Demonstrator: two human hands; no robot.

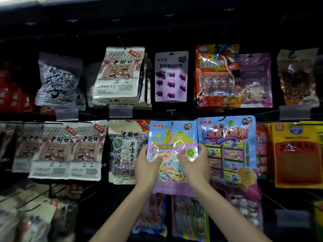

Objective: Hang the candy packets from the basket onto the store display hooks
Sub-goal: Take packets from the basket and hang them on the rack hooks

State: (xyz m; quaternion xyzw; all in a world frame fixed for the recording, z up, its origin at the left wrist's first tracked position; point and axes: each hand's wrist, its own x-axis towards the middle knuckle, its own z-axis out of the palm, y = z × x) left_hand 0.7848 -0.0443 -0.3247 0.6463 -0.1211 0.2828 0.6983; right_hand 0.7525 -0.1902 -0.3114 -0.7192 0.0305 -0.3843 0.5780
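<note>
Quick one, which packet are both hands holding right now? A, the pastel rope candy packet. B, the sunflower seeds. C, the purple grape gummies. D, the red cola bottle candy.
A: the left hand and the right hand grip the two sides of the pastel rope candy packet.

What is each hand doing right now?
Left hand: holding the candy packet by its left edge.
Right hand: holding the same packet by its right edge.

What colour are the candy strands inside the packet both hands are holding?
Pastel yellow, pink and blue candy strands, seen through the candy packet window; head view.
</note>
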